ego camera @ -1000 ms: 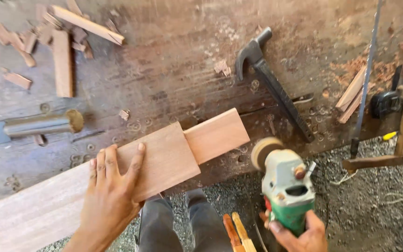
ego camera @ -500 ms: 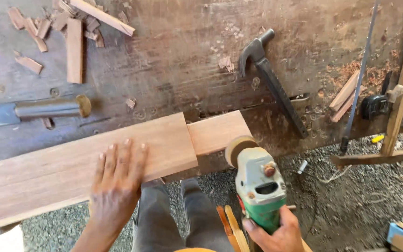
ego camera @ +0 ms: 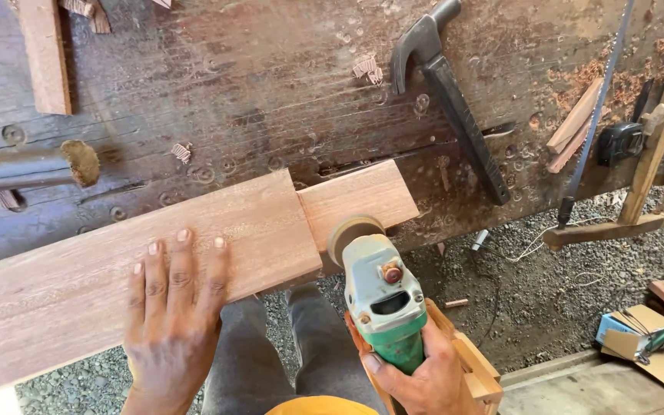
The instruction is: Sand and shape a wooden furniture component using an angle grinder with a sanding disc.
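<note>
My left hand (ego camera: 169,319) lies flat, fingers spread, on a long reddish wooden board (ego camera: 78,284) that rests on the dark workbench (ego camera: 270,92). The board ends in a narrower, lower tenon (ego camera: 359,200) at its right. My right hand (ego camera: 424,376) grips the green body of an angle grinder (ego camera: 382,300). Its round sanding disc (ego camera: 351,233) sits against the near edge of the tenon, just right of the board's shoulder.
A black claw hammer (ego camera: 447,92) lies on the bench behind the tenon. A metal tool with a worn round end (ego camera: 32,165) lies at left, wood offcuts (ego camera: 44,54) at the back left. A frame saw (ego camera: 616,154) leans at right. Gravel ground and my legs are below.
The grinder has moved up and left until its disc meets the tenon's edge. My left hand stays flat on the board, and the view has shifted closer.
</note>
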